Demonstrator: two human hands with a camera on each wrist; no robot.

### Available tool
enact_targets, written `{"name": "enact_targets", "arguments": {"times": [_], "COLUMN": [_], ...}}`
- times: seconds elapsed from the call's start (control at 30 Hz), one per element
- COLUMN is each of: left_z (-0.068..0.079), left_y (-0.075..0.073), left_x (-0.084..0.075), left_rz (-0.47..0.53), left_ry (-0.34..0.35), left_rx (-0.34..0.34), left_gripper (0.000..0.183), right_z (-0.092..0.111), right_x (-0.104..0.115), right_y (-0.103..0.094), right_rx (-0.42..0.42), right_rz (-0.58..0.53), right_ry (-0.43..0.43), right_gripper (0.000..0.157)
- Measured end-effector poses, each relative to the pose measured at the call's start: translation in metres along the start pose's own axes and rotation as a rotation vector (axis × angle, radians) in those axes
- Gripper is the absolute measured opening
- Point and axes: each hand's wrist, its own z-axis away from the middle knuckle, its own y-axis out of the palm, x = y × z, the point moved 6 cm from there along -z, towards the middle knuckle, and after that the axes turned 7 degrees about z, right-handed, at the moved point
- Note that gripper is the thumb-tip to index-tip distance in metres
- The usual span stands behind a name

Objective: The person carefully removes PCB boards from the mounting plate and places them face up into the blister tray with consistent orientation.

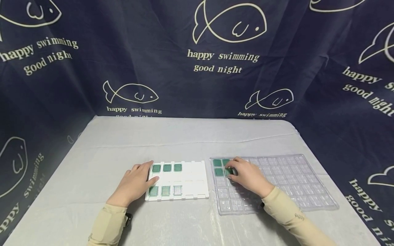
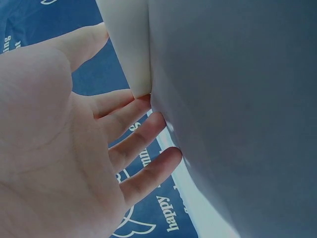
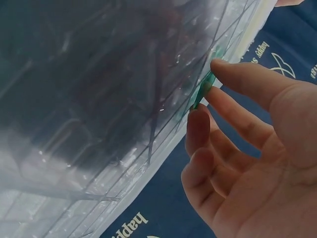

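My left hand (image 1: 132, 182) rests at the left end of a white tray (image 1: 195, 177), thumb over its edge and the other fingers by its far corner. In the left wrist view those fingers lie fairly straight along the tray's side. Between thumb and fingertips, my right hand (image 1: 248, 175) pinches a small green square chip (image 3: 202, 94). It is held tilted, right at the pockets of a clear plastic tray (image 1: 286, 181). More green chips (image 1: 217, 162) lie in that tray's far left pockets, and the fingers partly cover this corner.
Two rows of green chips (image 1: 167, 167) sit in the left part of the white tray; the near row shows a dotted, pale grid. Both trays lie side by side on a table with a white cloth (image 1: 172, 131). Dark blue printed curtains (image 1: 172, 34) hang around the table.
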Motion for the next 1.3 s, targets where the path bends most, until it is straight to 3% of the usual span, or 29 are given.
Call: {"name": "enact_targets", "arguments": {"times": [1.3], "left_z": [0.0018], "left_y": [-0.001], "left_x": [-0.0029], "left_rz": [-0.006], "left_ry": [0.006], "left_rx": [-0.008], "left_gripper": [0.068], "right_z": [-0.0064], "right_x": [-0.0064], "right_y": [-0.0024], "right_rx": [0.054], "right_rz": [-0.009], "right_ry": [-0.036], "right_gripper": [0.031]}}
